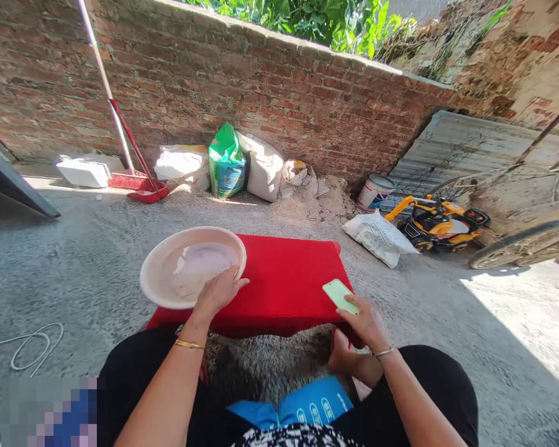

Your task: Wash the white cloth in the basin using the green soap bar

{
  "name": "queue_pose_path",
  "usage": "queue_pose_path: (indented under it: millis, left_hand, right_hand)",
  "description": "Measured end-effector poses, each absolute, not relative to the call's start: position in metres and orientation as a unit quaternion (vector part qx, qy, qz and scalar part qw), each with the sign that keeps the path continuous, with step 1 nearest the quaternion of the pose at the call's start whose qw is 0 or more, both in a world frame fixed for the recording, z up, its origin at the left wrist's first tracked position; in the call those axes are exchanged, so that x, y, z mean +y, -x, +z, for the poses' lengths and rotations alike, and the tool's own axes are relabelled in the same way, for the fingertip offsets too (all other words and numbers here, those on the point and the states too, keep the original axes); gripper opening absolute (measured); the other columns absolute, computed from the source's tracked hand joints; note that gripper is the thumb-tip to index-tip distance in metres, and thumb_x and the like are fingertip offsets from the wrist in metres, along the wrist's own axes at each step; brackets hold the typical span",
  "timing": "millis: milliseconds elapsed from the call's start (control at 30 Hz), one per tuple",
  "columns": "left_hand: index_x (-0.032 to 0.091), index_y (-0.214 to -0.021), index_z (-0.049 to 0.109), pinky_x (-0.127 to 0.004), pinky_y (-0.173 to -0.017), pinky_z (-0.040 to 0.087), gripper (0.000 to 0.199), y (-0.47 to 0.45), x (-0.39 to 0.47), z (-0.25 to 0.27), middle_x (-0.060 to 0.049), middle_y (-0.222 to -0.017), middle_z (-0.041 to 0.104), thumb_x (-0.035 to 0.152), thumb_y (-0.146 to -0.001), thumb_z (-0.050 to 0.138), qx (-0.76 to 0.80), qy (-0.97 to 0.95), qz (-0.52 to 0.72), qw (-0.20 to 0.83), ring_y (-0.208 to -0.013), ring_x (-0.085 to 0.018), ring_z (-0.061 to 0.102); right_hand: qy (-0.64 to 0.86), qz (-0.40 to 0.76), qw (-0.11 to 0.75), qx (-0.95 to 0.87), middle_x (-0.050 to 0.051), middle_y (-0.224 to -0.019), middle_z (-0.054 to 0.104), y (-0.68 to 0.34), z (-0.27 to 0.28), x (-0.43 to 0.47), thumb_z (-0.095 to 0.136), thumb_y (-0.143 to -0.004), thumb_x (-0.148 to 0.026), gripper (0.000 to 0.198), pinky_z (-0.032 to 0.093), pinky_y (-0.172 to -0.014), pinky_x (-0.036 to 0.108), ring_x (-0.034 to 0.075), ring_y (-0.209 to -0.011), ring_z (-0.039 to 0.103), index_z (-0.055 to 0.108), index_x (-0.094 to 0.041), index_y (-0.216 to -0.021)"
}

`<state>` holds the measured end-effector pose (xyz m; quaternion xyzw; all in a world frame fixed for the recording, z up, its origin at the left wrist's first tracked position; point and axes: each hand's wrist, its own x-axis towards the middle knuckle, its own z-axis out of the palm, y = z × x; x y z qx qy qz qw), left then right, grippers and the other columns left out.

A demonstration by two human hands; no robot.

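A wide pale pink basin (151,276) with water in it stands on the left end of a low table covered by a red cloth (289,270). My left hand (220,290) is at the basin's near right rim, the thumb outside and the other fingers over the rim on the inner side, partly hidden. Above the right edge of the red cloth, my right hand (366,320) pinches a light green phone (339,294) between thumb and fingers, its flat face turned up.
Sacks (265,167), a green bag (227,164), a red dustpan (149,194) and a paint bucket (375,191) line the brick wall. A toy excavator (438,226) and a bicycle (526,245) stand right. A blue bag (312,400) lies between my legs; a cable (40,347) lies left.
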<state>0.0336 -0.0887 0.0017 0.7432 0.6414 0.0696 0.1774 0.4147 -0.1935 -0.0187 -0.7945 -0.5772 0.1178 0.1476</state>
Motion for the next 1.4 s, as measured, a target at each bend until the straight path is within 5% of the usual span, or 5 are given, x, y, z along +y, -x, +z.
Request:
queue_pose_path:
  millis: [200,533,767,1000,1400]
  left_hand:
    - [0.022,-0.126,0.049,-0.030,-0.078,0.044,0.045,-0.030,-0.083,-0.004,-0.010,-0.112,0.068,0.050,-0.091,0.044,0.644,-0.744,0.065,0.167,-0.102,-0.025,0.064]
    - [0.021,-0.129,0.048,-0.030,-0.079,0.045,0.049,-0.035,-0.079,-0.001,-0.010,-0.113,0.067,0.050,-0.091,0.043,0.654,-0.737,0.037,0.166,-0.102,-0.025,0.064]
    - [0.021,-0.121,0.053,-0.031,-0.077,0.045,0.044,-0.036,-0.081,0.002,-0.010,-0.109,0.069,0.050,-0.090,0.044,0.648,-0.740,0.045,0.172,-0.099,-0.026,0.065]
    - [0.022,-0.125,0.051,-0.031,-0.077,0.044,0.046,-0.035,-0.081,0.000,-0.009,-0.111,0.068,0.051,-0.090,0.043,0.656,-0.736,0.045,0.161,-0.099,-0.025,0.064]
    - [0.021,-0.123,0.050,-0.033,-0.084,0.045,0.043,-0.038,-0.084,-0.001,-0.012,-0.114,0.066,0.047,-0.090,0.046,0.647,-0.742,0.058,0.166,-0.104,-0.026,0.062]
  right_hand:
    - [0.747,0.177,0.145,-0.624,0.003,-0.103,0.061,-0.375,-0.033,-0.153,0.064,-0.077,-0.048,0.047,0.042,-0.072,0.027,0.018,-0.085,0.061,0.062,-0.028,-0.120]
    - [0.863,0.130,0.102,-0.478,0.009,-0.112,0.064,-0.470,-0.024,-0.178,0.061,-0.076,-0.052,0.049,0.045,-0.080,0.037,0.028,-0.097,0.061,0.065,-0.028,-0.119]
    - [0.796,0.150,0.218,-0.545,0.007,-0.114,0.063,-0.432,-0.032,-0.176,0.062,-0.076,-0.050,0.047,0.045,-0.087,0.033,0.023,-0.102,0.060,0.065,-0.024,-0.116]
    - [0.778,0.219,0.212,-0.549,0.005,-0.104,0.064,-0.410,-0.065,-0.158,0.066,-0.073,-0.046,0.047,0.046,-0.081,0.032,0.021,-0.092,0.062,0.065,-0.028,-0.116]
    - [0.834,0.101,0.268,-0.472,0.011,-0.115,0.064,-0.450,-0.056,-0.181,0.061,-0.070,-0.056,0.057,0.045,-0.090,0.039,0.027,-0.105,0.059,0.066,-0.020,-0.114]
